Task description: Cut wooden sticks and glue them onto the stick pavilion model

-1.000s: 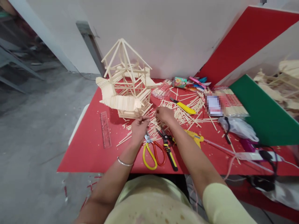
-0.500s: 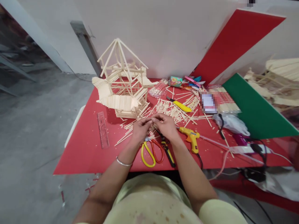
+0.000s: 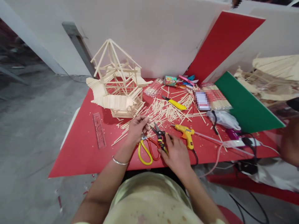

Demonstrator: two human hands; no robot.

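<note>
My left hand [image 3: 138, 128] is pinched closed in front of the wooden stick model [image 3: 121, 102], a small house with a pointed open roof frame. Whatever lies between its fingertips is too small to make out. My right hand [image 3: 177, 153] is closed around the handles of black-and-yellow cutting pliers [image 3: 160, 135], whose jaws stand apart and point at my left hand. Between my hands lie scissors [image 3: 145, 153] with one yellow and one red handle. Loose wooden sticks [image 3: 161, 109] are heaped just beyond my fingers.
A yellow glue gun [image 3: 185, 133] lies right of my right hand, its cord trailing. Behind are a yellow utility knife [image 3: 177, 104] and a plastic bag [image 3: 225, 120]. A clear ruler [image 3: 99, 130] lies left. A green board [image 3: 249, 104] leans at right; another person's arm [image 3: 289, 143] shows there.
My hands have come apart. The right one has moved down and back onto the pliers, which now lie turned with jaws apart. An arm has appeared at the right edge as the view shifted.
</note>
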